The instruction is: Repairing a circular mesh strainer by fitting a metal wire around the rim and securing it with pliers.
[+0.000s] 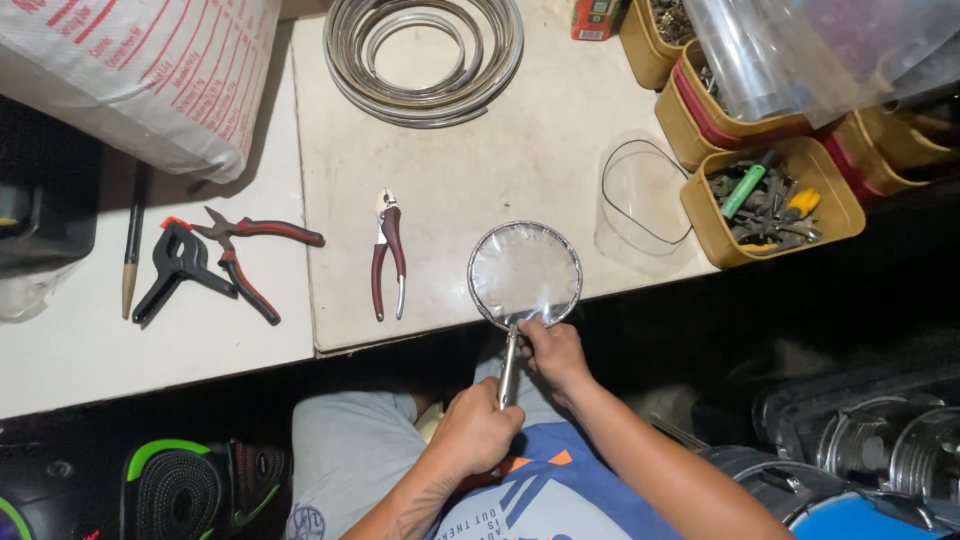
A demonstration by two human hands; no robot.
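Here, both hands hold a round metal strainer (524,274) at the near edge of the pale table (450,170). The left hand (477,430) is closed in a fist around the lower end of the strainer's handle (509,368), over the person's lap. The right hand (553,352) pinches the top of the handle, just below the wire ring, fingers curled narrow. The mesh bowl lies flat over the table's front edge.

To the left of the strainer lie maroon-handled cutters (389,253), well apart from it. Farther left, on a white board (150,360), rest red-and-black pliers (243,259), touching a black spring clamp (180,265), and beside them a wooden-handled tool (133,245). A coil of metal strip (425,55) sits at the table's far side. To the right stand a clear plastic tub (645,195) and yellow boxes of small hardware (772,200).
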